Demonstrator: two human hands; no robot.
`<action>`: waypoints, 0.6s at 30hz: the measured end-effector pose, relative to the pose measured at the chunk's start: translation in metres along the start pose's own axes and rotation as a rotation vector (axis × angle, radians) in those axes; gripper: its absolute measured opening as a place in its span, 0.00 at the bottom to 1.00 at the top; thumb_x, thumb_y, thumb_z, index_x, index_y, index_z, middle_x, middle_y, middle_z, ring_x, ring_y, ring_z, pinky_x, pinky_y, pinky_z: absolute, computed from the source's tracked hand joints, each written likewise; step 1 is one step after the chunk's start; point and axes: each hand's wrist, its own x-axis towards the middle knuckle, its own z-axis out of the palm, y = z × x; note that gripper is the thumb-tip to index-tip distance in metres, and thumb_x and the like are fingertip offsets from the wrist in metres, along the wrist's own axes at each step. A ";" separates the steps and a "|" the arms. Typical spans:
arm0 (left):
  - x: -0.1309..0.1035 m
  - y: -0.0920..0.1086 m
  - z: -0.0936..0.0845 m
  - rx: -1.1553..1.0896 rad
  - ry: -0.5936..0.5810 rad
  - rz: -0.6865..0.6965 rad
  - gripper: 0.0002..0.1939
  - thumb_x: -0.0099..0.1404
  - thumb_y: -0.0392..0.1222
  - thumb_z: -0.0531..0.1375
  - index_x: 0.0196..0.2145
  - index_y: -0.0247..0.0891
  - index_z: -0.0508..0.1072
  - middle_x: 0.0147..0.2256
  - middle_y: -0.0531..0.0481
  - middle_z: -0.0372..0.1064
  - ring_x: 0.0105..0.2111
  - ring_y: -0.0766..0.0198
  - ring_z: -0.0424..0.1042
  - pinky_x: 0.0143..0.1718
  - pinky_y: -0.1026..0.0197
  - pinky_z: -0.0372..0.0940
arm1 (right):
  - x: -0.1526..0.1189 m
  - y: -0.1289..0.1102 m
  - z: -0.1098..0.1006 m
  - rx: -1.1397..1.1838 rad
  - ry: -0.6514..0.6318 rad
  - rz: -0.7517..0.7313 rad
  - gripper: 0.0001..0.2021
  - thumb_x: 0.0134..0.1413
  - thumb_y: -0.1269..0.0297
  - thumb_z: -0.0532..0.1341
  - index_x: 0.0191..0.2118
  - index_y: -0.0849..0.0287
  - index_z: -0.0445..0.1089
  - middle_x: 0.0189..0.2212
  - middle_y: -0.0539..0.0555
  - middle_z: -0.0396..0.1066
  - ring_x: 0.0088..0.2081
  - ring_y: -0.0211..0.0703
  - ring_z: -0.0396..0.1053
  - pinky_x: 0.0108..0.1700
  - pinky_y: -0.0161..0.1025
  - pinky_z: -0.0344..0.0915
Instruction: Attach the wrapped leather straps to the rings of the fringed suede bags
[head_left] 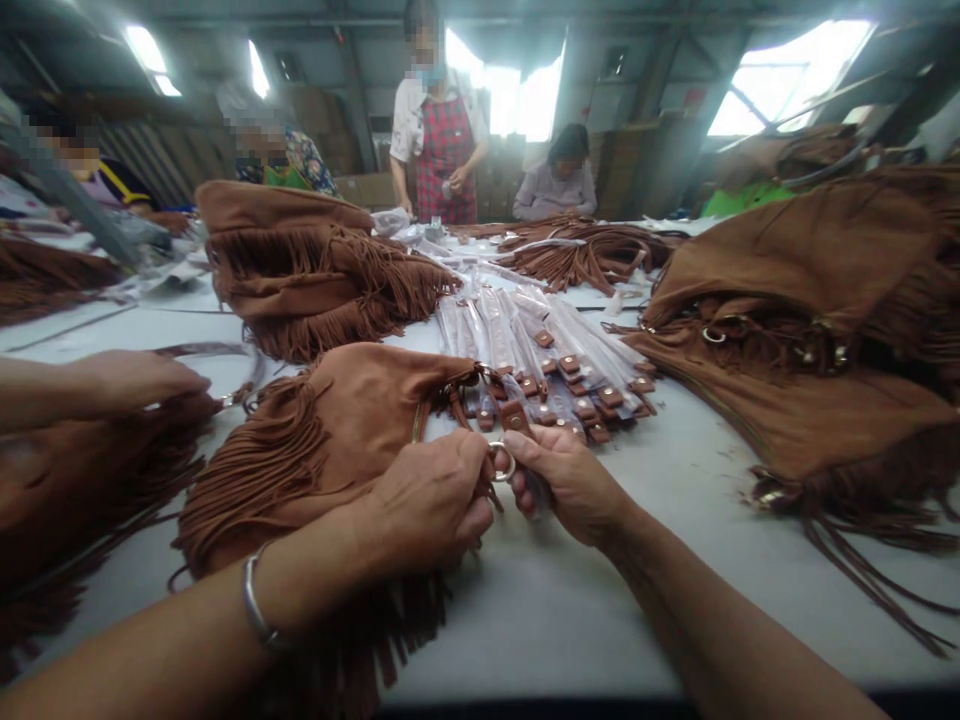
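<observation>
A brown fringed bag (367, 395) lies on the table in front of me. My left hand (431, 490), with a bangle on its wrist, is closed at the bag's end beside a metal ring (501, 462). What its fingers pinch is partly hidden, but the ring sits against them. My right hand (566, 475) is closed on a strap, its brown snap end (515, 418) rising above the thumb. Clear wrapping shows below those fingers. The strap end and the ring meet between my two hands; whether the strap passes through the ring, I cannot tell.
Several plastic-wrapped straps (536, 345) with brown snap ends lie beyond my hands. Fringed bags are piled behind left (292, 260) and at right (810, 270). A co-worker's hand (112, 385) reaches over another bag (90, 480) at left. Several people are across the table.
</observation>
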 end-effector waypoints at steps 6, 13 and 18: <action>0.003 -0.013 0.000 -0.043 -0.065 0.074 0.05 0.54 0.37 0.49 0.31 0.38 0.58 0.28 0.52 0.61 0.26 0.63 0.61 0.26 0.61 0.56 | 0.005 0.003 -0.005 -0.087 -0.050 0.047 0.16 0.47 0.53 0.63 0.28 0.64 0.66 0.15 0.45 0.62 0.14 0.27 0.57 0.15 0.25 0.54; 0.005 -0.018 0.015 -0.280 0.106 0.105 0.15 0.58 0.40 0.54 0.44 0.37 0.59 0.35 0.50 0.61 0.30 0.65 0.64 0.30 0.64 0.60 | 0.011 0.004 -0.012 -0.013 -0.097 0.188 0.16 0.49 0.54 0.62 0.27 0.62 0.63 0.14 0.43 0.57 0.12 0.27 0.54 0.13 0.25 0.53; 0.008 -0.022 0.021 -0.374 0.209 0.101 0.16 0.58 0.35 0.54 0.46 0.37 0.63 0.34 0.50 0.61 0.32 0.66 0.64 0.32 0.65 0.61 | 0.011 -0.004 -0.021 -0.135 -0.084 0.125 0.15 0.57 0.51 0.54 0.33 0.61 0.62 0.15 0.43 0.59 0.12 0.28 0.52 0.13 0.25 0.50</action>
